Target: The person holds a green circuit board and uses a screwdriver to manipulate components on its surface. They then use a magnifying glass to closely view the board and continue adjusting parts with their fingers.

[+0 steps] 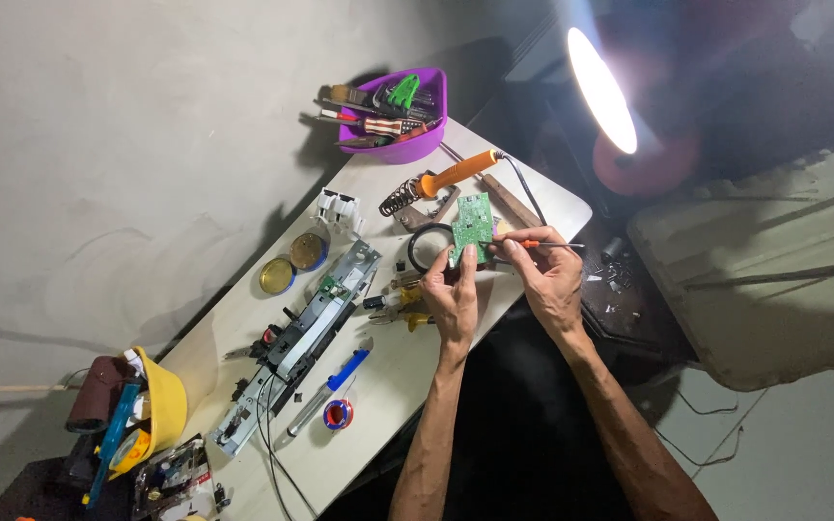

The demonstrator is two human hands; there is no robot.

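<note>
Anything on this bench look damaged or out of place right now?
The long grey metal device lies opened up on the white table, its insides and wires exposed. Small loose parts are scattered on the dark surface beside the table.

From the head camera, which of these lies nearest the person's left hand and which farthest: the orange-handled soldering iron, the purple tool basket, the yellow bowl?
Measured from the left hand, which holds the green circuit board:
1. Orange-handled soldering iron, on its stand just beyond the board.
2. Purple tool basket, at the table's far end.
3. Yellow bowl, at the opposite, near-left end of the table.
</note>
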